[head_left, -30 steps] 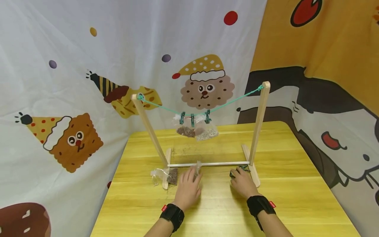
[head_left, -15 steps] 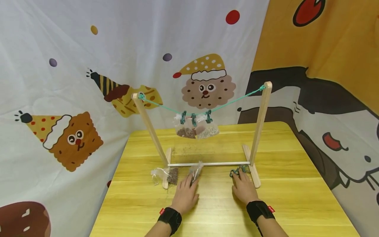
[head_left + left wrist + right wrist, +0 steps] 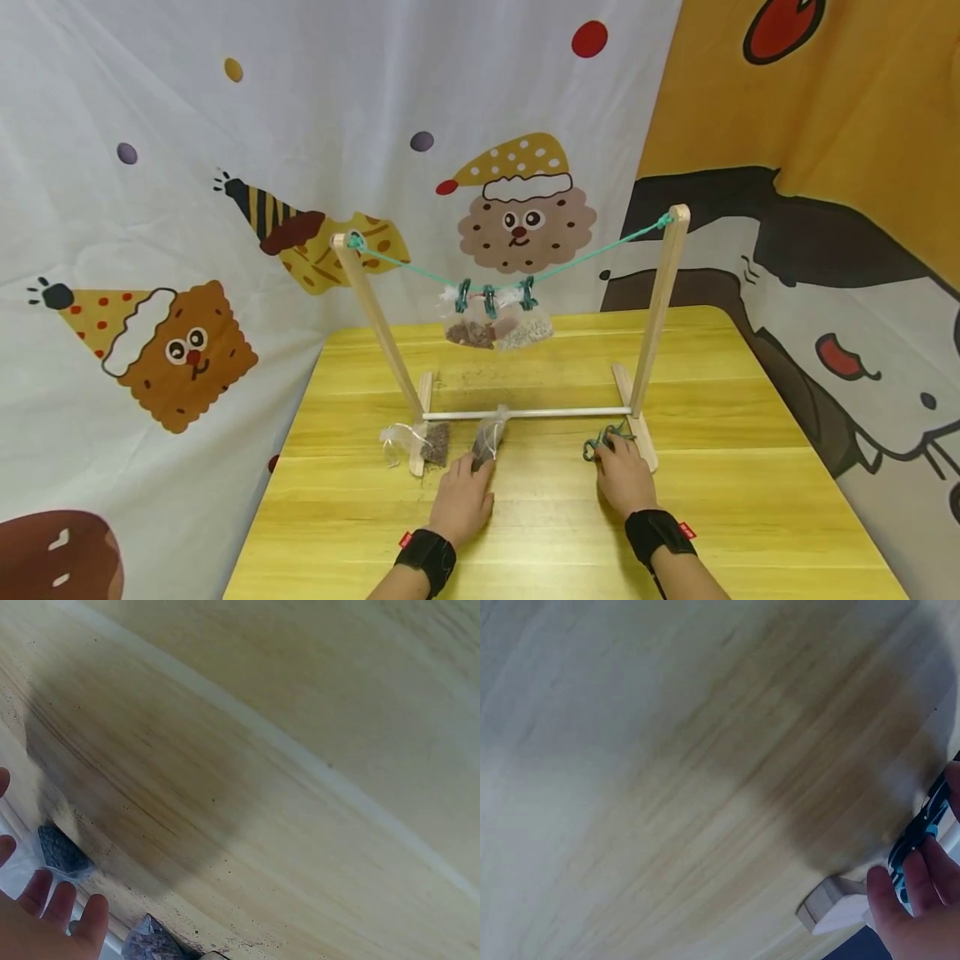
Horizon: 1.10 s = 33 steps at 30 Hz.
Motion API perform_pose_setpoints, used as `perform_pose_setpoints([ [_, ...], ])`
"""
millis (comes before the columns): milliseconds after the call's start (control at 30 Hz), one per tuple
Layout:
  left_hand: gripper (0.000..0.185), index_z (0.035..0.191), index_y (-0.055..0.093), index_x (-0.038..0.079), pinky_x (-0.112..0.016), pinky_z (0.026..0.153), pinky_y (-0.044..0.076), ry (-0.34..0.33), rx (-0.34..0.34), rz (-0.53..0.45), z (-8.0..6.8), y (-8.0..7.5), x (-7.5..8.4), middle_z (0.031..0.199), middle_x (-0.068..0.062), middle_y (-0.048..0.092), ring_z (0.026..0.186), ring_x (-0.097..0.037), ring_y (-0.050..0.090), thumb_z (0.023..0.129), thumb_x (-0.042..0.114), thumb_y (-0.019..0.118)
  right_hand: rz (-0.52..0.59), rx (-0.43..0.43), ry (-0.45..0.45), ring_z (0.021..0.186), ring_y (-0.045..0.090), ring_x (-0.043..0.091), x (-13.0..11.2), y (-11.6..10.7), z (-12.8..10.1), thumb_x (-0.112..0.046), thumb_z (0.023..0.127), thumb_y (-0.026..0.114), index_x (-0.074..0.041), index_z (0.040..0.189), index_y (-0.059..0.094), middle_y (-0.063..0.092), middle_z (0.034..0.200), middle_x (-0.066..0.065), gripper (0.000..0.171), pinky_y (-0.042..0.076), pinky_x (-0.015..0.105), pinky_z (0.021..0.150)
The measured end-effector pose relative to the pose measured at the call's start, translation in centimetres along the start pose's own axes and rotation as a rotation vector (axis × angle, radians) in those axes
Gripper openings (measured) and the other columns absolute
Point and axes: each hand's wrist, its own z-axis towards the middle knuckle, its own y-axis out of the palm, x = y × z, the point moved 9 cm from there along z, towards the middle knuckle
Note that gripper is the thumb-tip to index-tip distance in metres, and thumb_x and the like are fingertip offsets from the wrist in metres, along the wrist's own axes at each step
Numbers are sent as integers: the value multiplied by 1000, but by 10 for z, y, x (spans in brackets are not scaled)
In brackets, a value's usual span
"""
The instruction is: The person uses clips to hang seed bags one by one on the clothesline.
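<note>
Yellow wooden table (image 3: 360,533) carries a wooden rack (image 3: 660,308); bare tabletop lies nearer the person. Left hand (image 3: 461,500) lies flat, straight fingers touching a small clear bag of dark grains (image 3: 486,437), whose long axis runs away from the person toward the crossbar. Right hand (image 3: 622,479) rests its relaxed fingers on green clips (image 3: 600,446) beside the rack's right foot.

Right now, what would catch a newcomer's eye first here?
Probably the small wooden rack on the yellow table, its green cord carrying little bags pegged at the middle. In front of it, the left hand touches a dark-filled bag and the right hand touches green clips.
</note>
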Motion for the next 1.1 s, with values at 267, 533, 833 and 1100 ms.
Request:
perform_pose_setpoints([
  [267,50,127,49,21,-30,62,32,2,58,-15,1,-5,3,95,-1,41,79,-17,37,80,33,62,12,91,8,105,46,38,4,-3,0,-10,70,75,-12,72,59,53,113,20,16,45,51,71],
  [533,43,121,53,18,-30,61,33,6,78,-71,2,-18,14,88,1,46,75,-15,41,80,29,63,110,53,-4,111,40,44,0,-4,2,-11,72,73,-13,71,55,48,121,26,18,40,52,83],
  [833,40,120,52,20,-29,64,37,12,74,-113,7,-23,22,91,3,49,78,-13,43,83,32,60,144,-63,-19,91,55,31,-11,-9,7,-10,77,70,-11,75,53,56,100,13,17,44,38,64],
  [1100,39,120,53,20,-30,68,38,29,42,-121,5,-21,27,93,3,50,78,-14,44,84,32,60,47,-38,-57,73,50,21,-19,-13,7,-12,75,72,-14,75,55,49,82,2,17,40,33,58],
])
